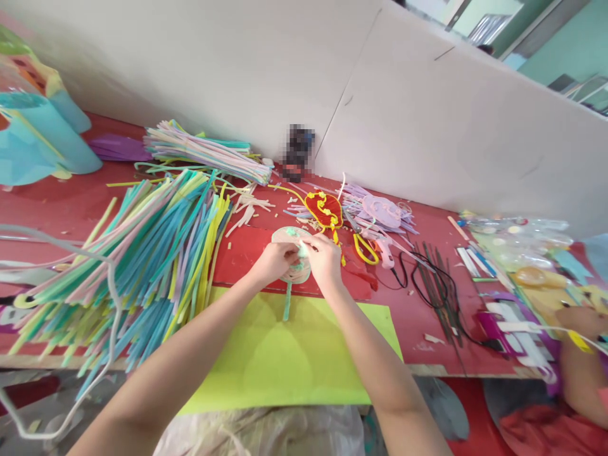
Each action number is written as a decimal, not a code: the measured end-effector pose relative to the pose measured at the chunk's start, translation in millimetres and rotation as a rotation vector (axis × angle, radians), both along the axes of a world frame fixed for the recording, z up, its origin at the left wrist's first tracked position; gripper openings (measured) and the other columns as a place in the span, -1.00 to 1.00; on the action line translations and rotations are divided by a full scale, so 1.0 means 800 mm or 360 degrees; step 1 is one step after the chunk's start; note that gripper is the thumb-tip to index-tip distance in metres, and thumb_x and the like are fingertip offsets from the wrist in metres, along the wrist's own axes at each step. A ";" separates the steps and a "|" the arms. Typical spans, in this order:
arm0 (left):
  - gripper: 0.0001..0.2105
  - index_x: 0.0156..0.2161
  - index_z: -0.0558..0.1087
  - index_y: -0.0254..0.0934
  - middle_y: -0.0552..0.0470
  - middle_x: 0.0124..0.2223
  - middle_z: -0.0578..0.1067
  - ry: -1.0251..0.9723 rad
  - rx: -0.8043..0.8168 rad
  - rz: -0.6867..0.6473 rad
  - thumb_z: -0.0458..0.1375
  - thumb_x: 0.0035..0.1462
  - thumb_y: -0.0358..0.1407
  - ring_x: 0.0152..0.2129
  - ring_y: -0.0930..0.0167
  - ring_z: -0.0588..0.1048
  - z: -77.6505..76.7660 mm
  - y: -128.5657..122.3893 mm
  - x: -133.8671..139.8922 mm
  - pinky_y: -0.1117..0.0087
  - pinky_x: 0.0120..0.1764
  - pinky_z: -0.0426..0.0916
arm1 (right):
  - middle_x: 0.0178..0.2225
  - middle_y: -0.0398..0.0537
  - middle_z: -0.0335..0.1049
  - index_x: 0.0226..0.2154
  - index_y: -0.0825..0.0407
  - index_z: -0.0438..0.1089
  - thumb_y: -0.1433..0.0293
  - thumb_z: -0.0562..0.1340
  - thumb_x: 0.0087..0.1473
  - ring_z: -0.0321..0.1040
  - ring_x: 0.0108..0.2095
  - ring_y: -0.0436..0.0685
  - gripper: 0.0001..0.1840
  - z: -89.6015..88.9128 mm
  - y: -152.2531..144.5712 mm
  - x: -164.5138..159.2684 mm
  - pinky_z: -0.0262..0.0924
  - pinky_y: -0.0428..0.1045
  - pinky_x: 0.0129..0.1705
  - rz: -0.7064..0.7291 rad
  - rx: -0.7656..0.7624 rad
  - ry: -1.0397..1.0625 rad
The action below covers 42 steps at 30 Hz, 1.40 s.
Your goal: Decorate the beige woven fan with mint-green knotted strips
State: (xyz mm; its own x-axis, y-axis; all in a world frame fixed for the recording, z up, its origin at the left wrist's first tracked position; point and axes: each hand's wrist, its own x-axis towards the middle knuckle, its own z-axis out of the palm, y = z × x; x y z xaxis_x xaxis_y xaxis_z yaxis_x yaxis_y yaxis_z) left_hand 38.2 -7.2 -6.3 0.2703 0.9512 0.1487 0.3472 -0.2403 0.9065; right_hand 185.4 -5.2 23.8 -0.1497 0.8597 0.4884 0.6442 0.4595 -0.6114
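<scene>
A small round fan (298,275), pale with light green bits on its face, is in front of me over the red board. Its straight green handle (287,303) points down toward me. My left hand (276,261) is closed at the fan's left edge, thumb and fingers pinched on it. From the right, my right hand (323,256) reaches over the fan's face, its fingertips pinched close together near a pale green bit (303,251). What lies between those fingertips is too small to make out. Just beyond is a red fan (323,210) with yellow trim.
Yellow-handled scissors (365,248) and a pink glue gun (386,253) lie to the right. Fuzzy craft stems (156,247) pile up on the left. A yellow-green sheet (285,367) covers the near edge. Further right are a power strip (515,329) and another person's hand (584,320).
</scene>
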 end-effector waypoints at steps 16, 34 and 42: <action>-0.86 -0.45 0.49 -0.31 0.03 -0.48 0.56 -0.0424 -0.0409 0.0127 0.10 0.00 -0.31 -0.53 0.43 0.52 -0.001 0.003 0.001 0.46 -0.39 0.42 | -0.32 -0.11 0.53 -0.35 -0.08 0.51 0.31 0.25 0.06 0.47 -0.27 0.11 -0.89 -0.017 -0.025 0.004 0.37 0.04 -0.16 0.0111 -0.0147 0.0535; -0.84 -0.47 0.47 -0.31 0.03 -0.49 0.54 -0.0533 -0.0359 0.0044 0.11 -0.01 -0.26 -0.50 0.42 0.52 -0.002 0.007 -0.003 0.44 -0.34 0.42 | -0.27 -0.08 0.46 -0.30 -0.14 0.52 0.39 0.24 0.08 0.42 -0.23 0.09 -0.85 -0.029 -0.026 0.015 0.35 0.04 -0.13 0.0170 0.0197 0.0267; -0.86 -0.43 0.48 -0.29 0.03 -0.45 0.55 -0.0319 -0.0241 0.0059 0.08 0.01 -0.32 -0.48 0.42 0.51 0.009 0.001 0.000 0.44 -0.33 0.41 | -0.25 -0.05 0.46 -0.32 -0.06 0.41 0.32 0.17 0.14 0.41 -0.18 0.11 -0.89 -0.018 -0.022 0.009 0.32 0.08 -0.07 0.0085 0.0044 0.0464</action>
State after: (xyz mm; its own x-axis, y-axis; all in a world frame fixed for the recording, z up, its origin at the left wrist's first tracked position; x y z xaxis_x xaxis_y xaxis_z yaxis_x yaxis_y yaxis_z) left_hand 38.1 -6.7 0.6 0.2145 0.9754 0.0511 0.1630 -0.0873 0.9828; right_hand 192.4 -23.1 9.1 -0.0442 0.8400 0.5407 0.4175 0.5072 -0.7539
